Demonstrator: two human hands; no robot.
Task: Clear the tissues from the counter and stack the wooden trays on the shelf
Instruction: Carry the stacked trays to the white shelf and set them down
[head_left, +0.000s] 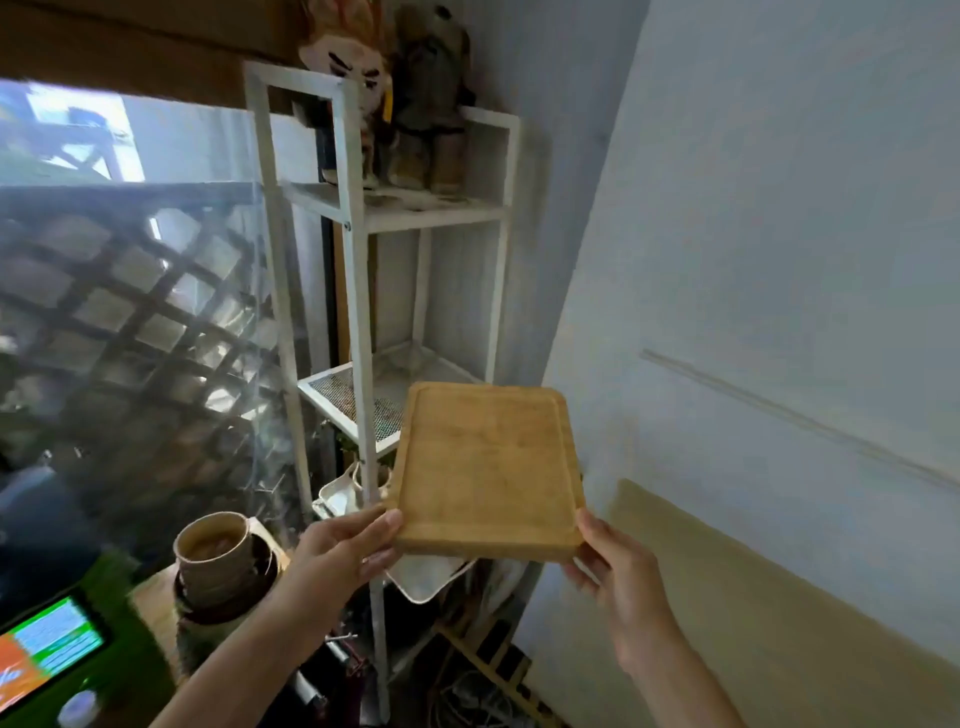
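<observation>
A rectangular wooden tray with a grooved rim is held flat in the air in front of the white metal shelf. My left hand grips its near left corner, and my right hand grips its near right corner. The tray's far edge overlaps the mesh middle shelf board, which lies behind and just above it. A white tissue or cloth hangs under the tray near my left hand. No counter is in view.
Two figurines stand on the upper shelf board. A stack of brown cups sits left of the shelf, with a lit screen at bottom left. A white wall runs along the right. Wooden slats lie on the floor.
</observation>
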